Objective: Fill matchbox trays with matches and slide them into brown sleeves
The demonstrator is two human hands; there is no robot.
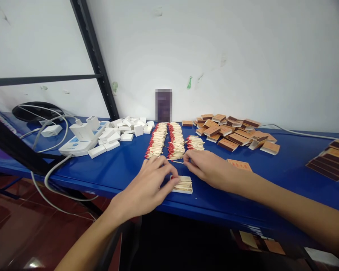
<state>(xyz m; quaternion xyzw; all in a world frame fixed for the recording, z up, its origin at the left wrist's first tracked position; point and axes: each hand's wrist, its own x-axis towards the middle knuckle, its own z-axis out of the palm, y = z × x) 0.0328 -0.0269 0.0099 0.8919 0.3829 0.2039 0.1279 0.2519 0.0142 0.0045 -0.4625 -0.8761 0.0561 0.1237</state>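
Observation:
A small white tray point(184, 184) filled with red-tipped matches lies near the front edge of the blue table point(124, 165). My left hand point(149, 182) rests on the tray's left end, fingers curled and touching it. My right hand point(207, 167) is just beyond the tray, its fingertips pinched on a single match point(177, 162) lying on the table. Behind my hands lie rows of loose matches point(169, 140) with red heads, and a smaller bunch point(194, 142) to their right.
A heap of white inner trays point(121, 131) lies back left beside a white device point(79, 142) with cables. Brown matchbox sleeves point(234, 133) are piled back right; one sleeve point(239, 164) lies by my right wrist. More sleeves point(332, 158) lie far right. A black frame point(96, 60) leans left.

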